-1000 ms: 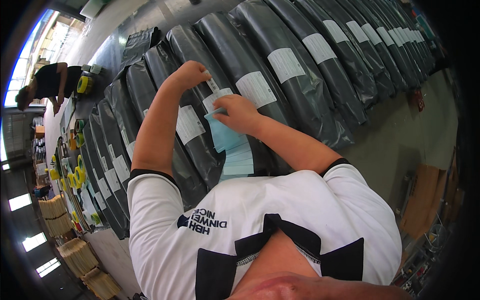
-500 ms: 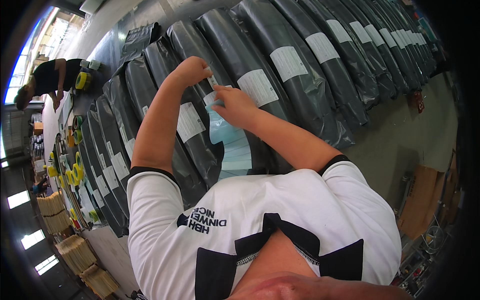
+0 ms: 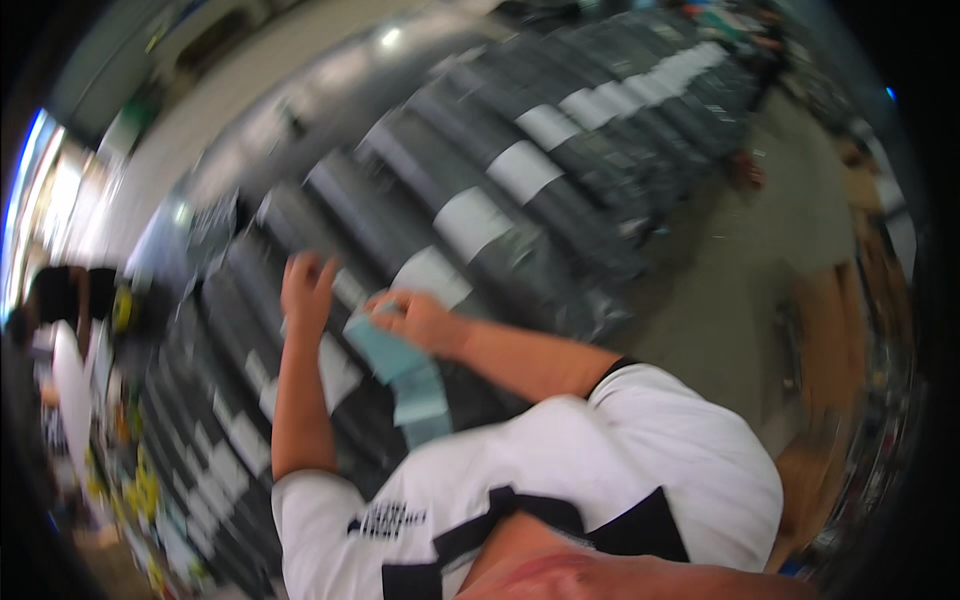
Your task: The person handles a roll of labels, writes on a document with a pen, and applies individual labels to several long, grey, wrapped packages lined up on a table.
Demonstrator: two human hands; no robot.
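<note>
The whole picture is blurred, so small details are hard to read. The person wears a white shirt point(image 3: 640, 470) with black trim, and both bare forearms reach forward over long rows of dark grey plastic mailing bags point(image 3: 560, 230). Each bag carries a white rectangular label point(image 3: 470, 222) near its end, and the bags lie side by side, overlapping a little, in lines that run away toward the upper right.

The right hand point(image 3: 415, 320) is closed around the top end of a strip of pale blue-green backing paper point(image 3: 400, 370). The grip there is pressed together on the strip, thumb against the fingers, and the strip hangs down from the hand toward the shirt, folded or curled in the lower part. The strip is in the middle of the picture, just above the bags and between the two forearms.

The left hand point(image 3: 305, 285) is raised just beside the right one, to its left. Its fingers are loosely spread and point upward. Whether it touches the strip or a bag, I cannot tell because of the blur.

At the far left edge another person in dark clothes point(image 3: 65, 300) bends over, well apart from the hands. On the right side there is grey floor point(image 3: 730, 290) with brown cardboard pieces point(image 3: 830, 330).
</note>
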